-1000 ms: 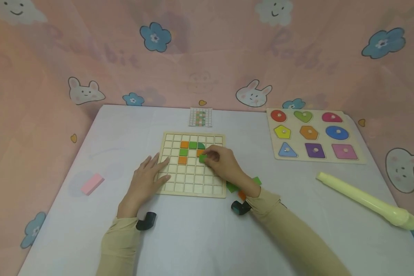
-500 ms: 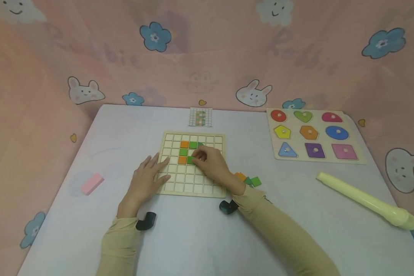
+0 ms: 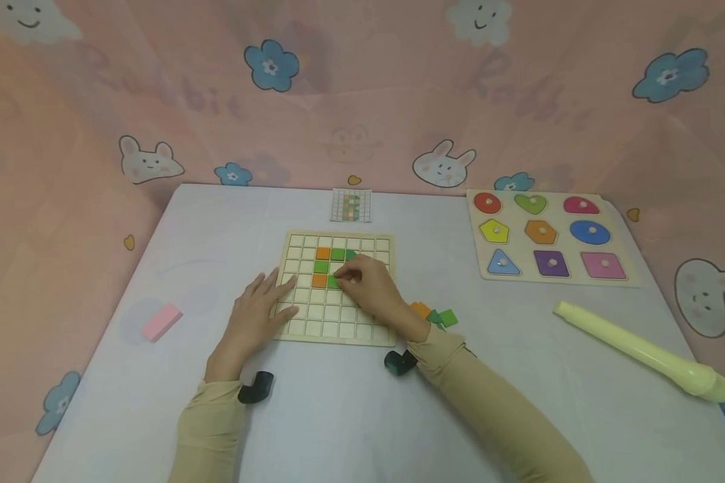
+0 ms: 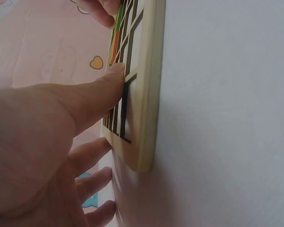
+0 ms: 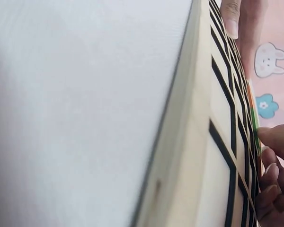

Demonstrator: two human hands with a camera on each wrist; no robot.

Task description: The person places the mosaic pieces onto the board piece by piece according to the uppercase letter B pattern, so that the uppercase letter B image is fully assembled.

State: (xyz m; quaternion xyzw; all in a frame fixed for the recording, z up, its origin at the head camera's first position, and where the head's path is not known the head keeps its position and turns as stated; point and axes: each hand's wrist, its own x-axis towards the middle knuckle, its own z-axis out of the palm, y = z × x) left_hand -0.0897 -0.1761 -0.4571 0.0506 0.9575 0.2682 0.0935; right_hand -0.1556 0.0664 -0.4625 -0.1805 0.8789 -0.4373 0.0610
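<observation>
The left forearm (image 3: 208, 429) reaches in from the near left, the left hand (image 3: 252, 316) palm down, fingers (image 4: 91, 155) spread toward the far side, thumb (image 4: 97, 94) apart and pointing right. The right forearm (image 3: 501, 412) slants in from the near right; the right hand (image 3: 371, 285) bends its fingers, thumb and forefinger tips close together.

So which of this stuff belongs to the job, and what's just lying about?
In the job:
- grid board, left hand resting on it
- green tile in the right hand
- placed tiles on the grid
- loose tiles right of the board
- pattern card behind it, likely the guide

Lying about, apparently:
- pink block
- shape puzzle
- yellow tube
</observation>
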